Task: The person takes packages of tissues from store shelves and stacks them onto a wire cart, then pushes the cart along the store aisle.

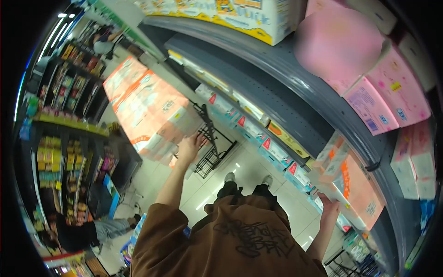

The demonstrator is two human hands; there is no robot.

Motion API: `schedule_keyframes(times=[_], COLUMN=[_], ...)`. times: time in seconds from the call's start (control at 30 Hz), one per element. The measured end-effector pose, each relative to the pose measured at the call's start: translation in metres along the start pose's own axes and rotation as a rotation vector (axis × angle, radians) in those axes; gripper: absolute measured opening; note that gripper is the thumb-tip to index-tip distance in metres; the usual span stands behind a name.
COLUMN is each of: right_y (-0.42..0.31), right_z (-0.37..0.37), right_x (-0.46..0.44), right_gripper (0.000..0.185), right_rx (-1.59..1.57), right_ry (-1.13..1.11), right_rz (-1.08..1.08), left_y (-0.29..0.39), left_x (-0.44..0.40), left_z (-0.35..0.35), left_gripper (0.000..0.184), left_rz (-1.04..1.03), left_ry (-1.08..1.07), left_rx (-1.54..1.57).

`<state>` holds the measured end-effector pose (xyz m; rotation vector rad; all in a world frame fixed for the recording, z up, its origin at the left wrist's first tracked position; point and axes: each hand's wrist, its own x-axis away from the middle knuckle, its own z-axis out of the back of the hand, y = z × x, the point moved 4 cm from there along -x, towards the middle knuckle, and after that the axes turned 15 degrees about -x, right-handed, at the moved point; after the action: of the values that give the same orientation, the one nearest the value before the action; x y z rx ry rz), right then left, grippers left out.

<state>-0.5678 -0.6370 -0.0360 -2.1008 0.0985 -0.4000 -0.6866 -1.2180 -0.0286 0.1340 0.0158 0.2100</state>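
Observation:
My left hand (188,147) is at the lower right edge of a large orange and white tissue multipack (150,108), its fingers wrapped at the pack's side. The pack is over a black wire cart (213,159). On the right, my right hand (328,206) has its fingers bent against the lower edge of another orange and white pack (353,187), which lies at the shelf. Part of that hand's grip is hidden beneath the pack.
Grey shelves (295,111) curve along the right, with pink packs (387,87) and a yellow and white pack (230,16). Stocked shelving (60,157) stands at left. A person in black (76,233) is at lower left, another person (104,41) at upper left.

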Motion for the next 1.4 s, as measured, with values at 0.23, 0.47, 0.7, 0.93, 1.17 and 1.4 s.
schedule_keyframes(times=[0.23,0.47,0.7,0.93,1.17,1.4], right_y=[0.007,0.004,0.011,0.018,-0.109,-0.138], right_z=[-0.009,-0.043,-0.118,-0.143,-0.147,-0.108], right_x=[0.0,0.05,0.148,0.29,0.363,0.339], right_gripper=[0.039,0.038,0.027,0.024,0.053,0.048], right_rx=[0.15,0.537,0.835,0.97,0.083,0.194], right_ry=[0.036,0.243,-0.014,-0.157,0.039,-0.192], right_rz=[0.027,0.196,0.374,0.757,0.899,0.682], left_y=[0.039,0.048,0.028,0.046,0.064,0.045], left_x=[0.07,0.124,0.143,0.211,0.263,0.319], left_z=[0.0,0.007,-0.004,0.045,0.012,-0.041], left_gripper=[0.029,0.025,0.022,0.035,0.038,0.066], left_rz=[0.005,-0.088,-0.142,-0.387,-0.587,0.137], left_ry=[0.03,0.003,0.023,0.186,-0.379,-1.406], left_rx=[0.008,-0.044,0.224,0.566,1.04,1.714])
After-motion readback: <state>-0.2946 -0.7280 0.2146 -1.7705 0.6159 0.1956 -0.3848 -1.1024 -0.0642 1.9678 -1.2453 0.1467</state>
